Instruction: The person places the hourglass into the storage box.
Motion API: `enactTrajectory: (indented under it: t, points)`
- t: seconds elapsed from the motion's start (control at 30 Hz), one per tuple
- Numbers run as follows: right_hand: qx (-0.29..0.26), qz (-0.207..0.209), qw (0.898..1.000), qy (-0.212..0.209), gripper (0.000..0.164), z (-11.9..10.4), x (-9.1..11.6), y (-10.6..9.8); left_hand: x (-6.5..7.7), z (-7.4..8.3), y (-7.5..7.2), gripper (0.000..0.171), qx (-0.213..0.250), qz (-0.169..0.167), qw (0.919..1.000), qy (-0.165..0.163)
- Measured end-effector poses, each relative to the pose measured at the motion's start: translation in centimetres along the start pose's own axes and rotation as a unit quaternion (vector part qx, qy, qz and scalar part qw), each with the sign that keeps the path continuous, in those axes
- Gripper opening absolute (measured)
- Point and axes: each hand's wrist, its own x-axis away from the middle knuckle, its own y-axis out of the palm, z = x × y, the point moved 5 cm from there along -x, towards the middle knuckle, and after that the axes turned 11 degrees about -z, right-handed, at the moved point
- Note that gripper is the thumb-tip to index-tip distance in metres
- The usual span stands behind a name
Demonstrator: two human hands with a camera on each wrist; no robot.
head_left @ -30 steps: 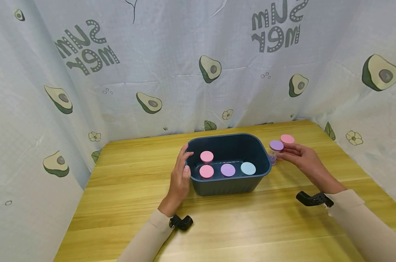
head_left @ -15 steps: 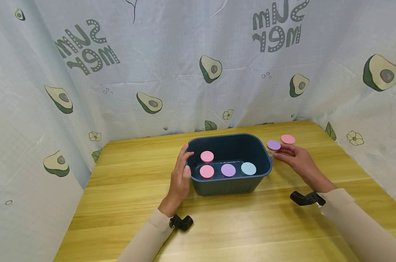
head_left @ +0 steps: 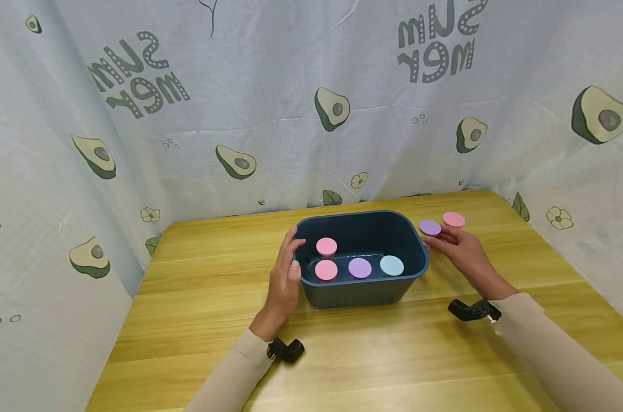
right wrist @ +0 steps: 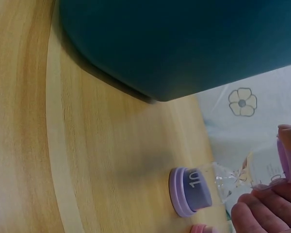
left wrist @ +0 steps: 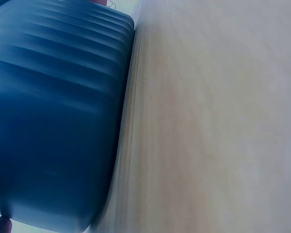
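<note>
My right hand [head_left: 471, 257] pinches a purple-capped sand timer [head_left: 430, 228] by its upper end, just right of the dark blue plastic bin [head_left: 358, 294]. In the right wrist view the timer's clear glass and its lower cap [right wrist: 184, 192], marked 10, show upright, with a shadow on the wood nearby. My left hand [head_left: 283, 286] grips the bin's left end, fingers over the rim and thumb near the front corner. Inside the bin stand two pink-topped timers [head_left: 326, 270], a purple-topped one [head_left: 360, 268] and a light blue-topped one [head_left: 391, 265]; their bodies are mostly hidden.
Behind my right fingers stands another pink-topped timer [head_left: 453, 220], partly covered by the hand. The wooden table [head_left: 198, 320] reaches back to a white curtain [head_left: 270, 86] with avocado prints, which also hangs along both sides.
My right hand has moved left with the purple sand timer, bringing it closer to the bin's right rim. The left hand and the bin have stayed in place.
</note>
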Motion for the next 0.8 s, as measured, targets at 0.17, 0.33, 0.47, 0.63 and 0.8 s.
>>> enactTrajectory:
  t: [0.17,0.33,0.47,0.63,0.8]
  points:
    - [-0.017,0.0,1.0,-0.009,0.075,0.35,-0.3,-0.05,0.04,-0.05,0.06,0.051,0.0,0.0,1.0,0.001]
    - [-0.026,0.001,1.0,-0.016,0.073,0.5,-0.42,-0.06,0.01,0.05,0.06,0.05,-0.002,0.0,1.0,0.001]
    - [-0.037,0.005,0.999,-0.02,0.073,0.55,-0.47,-0.11,0.01,0.1,0.03,0.049,-0.004,0.001,1.0,0.002]
    - [-0.052,0.008,0.998,-0.027,0.072,0.48,-0.37,-0.09,0.03,0.08,0.06,0.048,-0.002,0.002,1.0,0.003]
    - [-0.041,0.008,0.999,-0.018,0.074,0.41,-0.17,0.0,0.04,0.11,0.06,0.049,-0.004,0.001,1.0,0.002]
